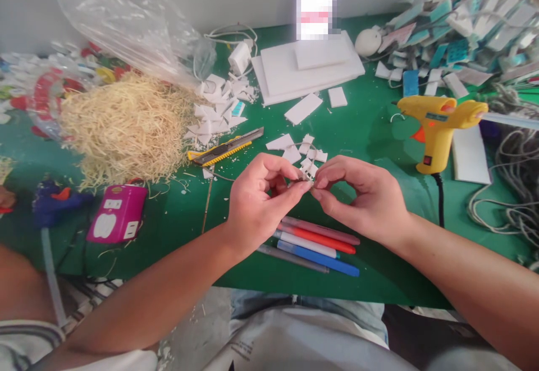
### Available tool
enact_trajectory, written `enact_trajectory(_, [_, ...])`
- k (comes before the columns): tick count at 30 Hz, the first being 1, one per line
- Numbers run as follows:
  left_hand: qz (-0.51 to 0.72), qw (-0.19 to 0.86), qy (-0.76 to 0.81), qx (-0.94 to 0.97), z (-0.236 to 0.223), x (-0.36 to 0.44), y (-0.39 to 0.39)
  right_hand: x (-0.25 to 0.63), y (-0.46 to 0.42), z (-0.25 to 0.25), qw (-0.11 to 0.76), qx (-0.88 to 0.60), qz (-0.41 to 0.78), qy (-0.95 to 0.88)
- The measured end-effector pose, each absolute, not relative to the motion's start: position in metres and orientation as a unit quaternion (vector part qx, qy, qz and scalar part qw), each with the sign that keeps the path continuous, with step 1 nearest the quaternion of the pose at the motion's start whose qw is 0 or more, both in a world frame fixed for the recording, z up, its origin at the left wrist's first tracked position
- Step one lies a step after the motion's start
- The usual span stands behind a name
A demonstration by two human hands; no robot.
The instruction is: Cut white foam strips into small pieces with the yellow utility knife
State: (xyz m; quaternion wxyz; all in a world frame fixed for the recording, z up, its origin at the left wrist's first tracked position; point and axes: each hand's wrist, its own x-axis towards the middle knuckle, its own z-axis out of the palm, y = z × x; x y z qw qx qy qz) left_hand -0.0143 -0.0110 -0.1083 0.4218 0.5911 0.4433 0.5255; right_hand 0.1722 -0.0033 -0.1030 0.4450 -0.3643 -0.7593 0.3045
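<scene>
My left hand [259, 197] and my right hand [357, 197] meet above the green table [370, 129], fingertips pinched together on a small white foam piece [309, 170] that mostly hides between them. Both hands are closed in a pinch. Just beyond the fingers lie more small white foam scraps [295, 146]. Under my hands rest several coloured marker pens [315, 244]. A yellow utility knife [227, 149] lies to the left of the hands.
A yellow hot glue gun [438, 127] stands at the right with its black cord. White foam boards [307, 68] sit at the back, a straw pile [122, 129] and plastic bag at left, a pink box [118, 214], a heap of foam offcuts [458, 28], grey cords [514, 191].
</scene>
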Motion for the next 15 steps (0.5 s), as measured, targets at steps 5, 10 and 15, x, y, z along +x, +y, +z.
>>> enact_trajectory(5, [0.512, 0.299, 0.437, 0.677, -0.1072, -0.0165, -0.0115, 0.1719, -0.0036, -0.103, 0.447, -0.356, 0.304, -0.762])
enact_trajectory(10, [0.476, 0.221, 0.413, 0.744, -0.1037, -0.0195, -0.0118, 0.1727, -0.0035, -0.1027, 0.455, -0.343, 0.293, -0.768])
enact_trajectory(15, [0.427, 0.18, 0.401, 0.79, -0.0991, -0.0224, -0.0118, 0.1731, -0.0033, -0.1029, 0.452, -0.337, 0.282, -0.776])
